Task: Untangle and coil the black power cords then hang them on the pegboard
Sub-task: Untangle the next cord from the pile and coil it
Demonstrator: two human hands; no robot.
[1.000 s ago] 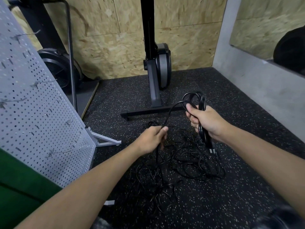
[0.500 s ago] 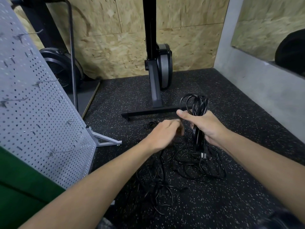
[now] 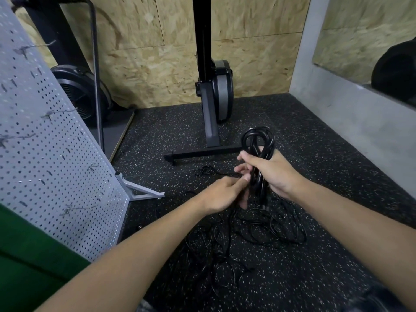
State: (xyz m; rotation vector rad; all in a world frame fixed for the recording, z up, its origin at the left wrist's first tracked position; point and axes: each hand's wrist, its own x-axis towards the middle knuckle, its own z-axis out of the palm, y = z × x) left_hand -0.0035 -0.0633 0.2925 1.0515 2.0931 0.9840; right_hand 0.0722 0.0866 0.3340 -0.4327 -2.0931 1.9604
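Your left hand (image 3: pixel 221 194) has closed in on your right hand (image 3: pixel 276 174), which is clamped round the coil (image 3: pixel 258 140) held above the floor (image 3: pixel 315 278). The slack between them is taken up, so this cord looks nearly wound, though I cannot tell whether the left fingers grip a strand. The other black cords (image 3: pixel 258 228) lie tangled below your hands, the pegboard (image 3: pixel 45 154) stands well to your left, and a machine's base bar (image 3: pixel 202 153) lies just beyond.
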